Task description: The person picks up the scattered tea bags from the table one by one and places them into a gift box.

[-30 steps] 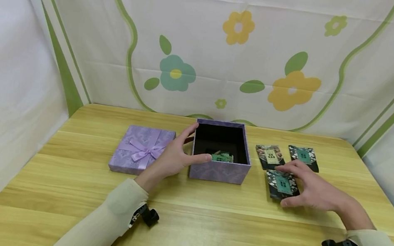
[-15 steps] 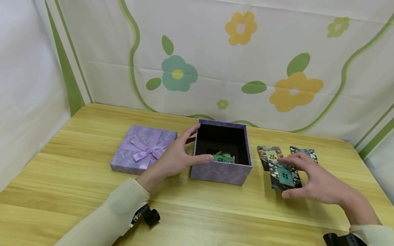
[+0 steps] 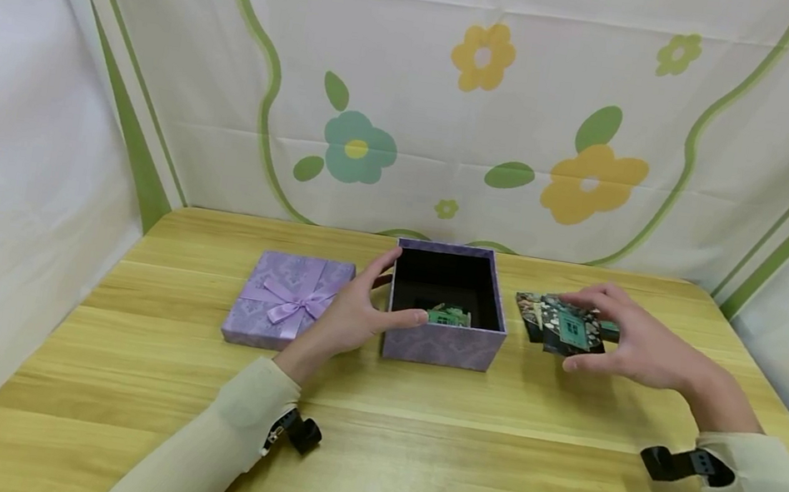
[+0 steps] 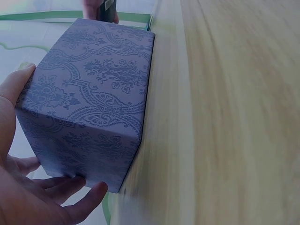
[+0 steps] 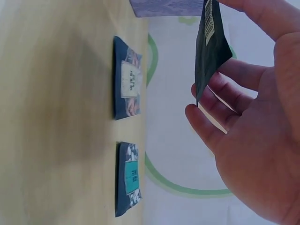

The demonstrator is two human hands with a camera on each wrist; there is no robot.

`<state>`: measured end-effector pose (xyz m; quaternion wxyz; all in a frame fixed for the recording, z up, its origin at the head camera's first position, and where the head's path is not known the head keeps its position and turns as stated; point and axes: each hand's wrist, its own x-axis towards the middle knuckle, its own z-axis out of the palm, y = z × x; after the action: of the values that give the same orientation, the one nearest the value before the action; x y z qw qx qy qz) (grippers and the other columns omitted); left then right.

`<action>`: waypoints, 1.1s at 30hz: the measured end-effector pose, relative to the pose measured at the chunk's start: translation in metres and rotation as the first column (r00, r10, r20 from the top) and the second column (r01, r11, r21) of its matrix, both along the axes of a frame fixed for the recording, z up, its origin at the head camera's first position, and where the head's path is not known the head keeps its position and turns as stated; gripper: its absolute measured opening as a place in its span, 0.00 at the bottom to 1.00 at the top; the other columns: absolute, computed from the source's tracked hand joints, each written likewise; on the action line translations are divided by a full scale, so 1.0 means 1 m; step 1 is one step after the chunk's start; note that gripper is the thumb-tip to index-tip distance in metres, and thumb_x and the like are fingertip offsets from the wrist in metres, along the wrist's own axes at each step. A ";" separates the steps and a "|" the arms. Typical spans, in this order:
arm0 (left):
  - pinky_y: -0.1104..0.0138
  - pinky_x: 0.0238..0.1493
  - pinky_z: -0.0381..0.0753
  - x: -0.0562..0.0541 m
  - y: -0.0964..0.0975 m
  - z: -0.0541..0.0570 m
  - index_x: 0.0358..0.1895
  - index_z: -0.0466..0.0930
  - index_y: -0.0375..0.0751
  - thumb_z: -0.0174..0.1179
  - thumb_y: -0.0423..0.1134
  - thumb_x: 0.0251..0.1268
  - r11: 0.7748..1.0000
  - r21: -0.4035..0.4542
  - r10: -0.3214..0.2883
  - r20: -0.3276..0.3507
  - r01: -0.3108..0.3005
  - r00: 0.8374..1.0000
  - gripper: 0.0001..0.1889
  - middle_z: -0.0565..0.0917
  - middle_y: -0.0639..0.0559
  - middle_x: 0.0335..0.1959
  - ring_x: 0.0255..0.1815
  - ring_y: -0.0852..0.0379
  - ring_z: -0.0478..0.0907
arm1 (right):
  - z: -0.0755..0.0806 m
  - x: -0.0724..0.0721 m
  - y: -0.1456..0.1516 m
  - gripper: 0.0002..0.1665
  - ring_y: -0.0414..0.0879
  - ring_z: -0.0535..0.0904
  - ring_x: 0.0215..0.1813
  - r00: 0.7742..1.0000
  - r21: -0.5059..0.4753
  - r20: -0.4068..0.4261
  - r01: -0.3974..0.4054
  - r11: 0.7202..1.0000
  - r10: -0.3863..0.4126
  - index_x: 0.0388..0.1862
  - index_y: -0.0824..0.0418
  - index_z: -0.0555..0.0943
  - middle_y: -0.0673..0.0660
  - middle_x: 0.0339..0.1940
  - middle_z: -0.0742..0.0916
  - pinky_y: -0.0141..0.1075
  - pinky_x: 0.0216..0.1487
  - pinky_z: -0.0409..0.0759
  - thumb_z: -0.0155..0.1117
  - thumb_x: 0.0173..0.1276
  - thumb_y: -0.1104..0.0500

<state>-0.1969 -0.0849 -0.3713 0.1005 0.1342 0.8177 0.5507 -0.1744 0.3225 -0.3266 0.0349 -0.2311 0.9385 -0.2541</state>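
My left hand (image 3: pixel 347 311) grips the near left side of an uncovered purple patterned gift box (image 3: pixel 439 345), thumb over the front rim and fingers along the left wall. Inside the box's black interior lie green-labelled packets (image 3: pixel 451 316), partly hidden by the front wall. To the right, my right hand (image 3: pixel 641 348) pinches a flat black packet (image 3: pixel 574 330) with a green label and pale floral print. The right wrist view shows this packet (image 5: pixel 208 54) from its barcode side, raised off the table. Below it lie a cream-labelled packet (image 5: pixel 129 82) and another green-labelled packet (image 5: pixel 129 178).
The purple box lid (image 3: pixel 248 316) with a ribbon bow rests left of the box, behind my left wrist. A wooden table (image 3: pixel 409 467) carries everything. White floral curtains (image 3: pixel 413 114) close off its back and sides.
My right hand has lifted the green-labelled packet off the table and moved it away from me, over the cream-labelled one. My left hand stays on the box.
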 end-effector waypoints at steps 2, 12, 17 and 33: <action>0.38 0.80 0.65 0.000 0.000 0.000 0.85 0.47 0.77 0.76 0.64 0.59 1.000 -0.002 0.003 0.000 -0.003 1.000 0.56 0.53 0.67 0.87 0.88 0.50 0.57 | 0.003 -0.002 0.000 0.53 0.58 0.72 0.69 1.000 -0.007 0.010 0.003 1.000 -0.003 0.80 0.53 0.72 0.61 0.72 0.72 0.64 0.65 0.72 0.86 0.58 0.45; 0.38 0.80 0.65 0.001 0.000 0.000 0.85 0.47 0.77 0.77 0.63 0.59 1.000 -0.001 0.010 -0.002 -0.010 1.000 0.56 0.53 0.67 0.87 0.87 0.50 0.57 | 0.014 -0.013 -0.009 0.51 0.58 0.72 0.70 0.999 -0.036 0.018 0.031 0.999 -0.031 0.79 0.52 0.73 0.60 0.71 0.73 0.63 0.67 0.69 0.86 0.57 0.49; 0.38 0.80 0.66 0.000 -0.001 0.000 0.85 0.48 0.78 0.76 0.64 0.59 1.000 0.001 0.011 -0.004 -0.011 1.000 0.56 0.53 0.68 0.87 0.87 0.51 0.58 | 0.020 -0.017 -0.014 0.52 0.59 0.72 0.69 0.999 -0.034 0.013 0.037 0.999 -0.036 0.79 0.52 0.73 0.60 0.70 0.73 0.66 0.67 0.70 0.86 0.57 0.49; 0.37 0.79 0.66 -0.001 0.000 -0.001 0.86 0.49 0.76 0.77 0.63 0.59 1.000 -0.002 0.008 -0.011 -0.008 1.000 0.56 0.53 0.67 0.87 0.87 0.49 0.58 | 0.036 -0.028 -0.035 0.51 0.57 0.70 0.71 0.999 -0.057 0.023 0.039 0.998 -0.038 0.81 0.52 0.71 0.58 0.71 0.71 0.62 0.71 0.68 0.84 0.61 0.47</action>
<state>-0.1979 -0.0844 -0.3726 0.0937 0.1337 0.8194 0.5495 -0.2026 0.2879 -0.2908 0.0336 -0.2109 0.9346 -0.2844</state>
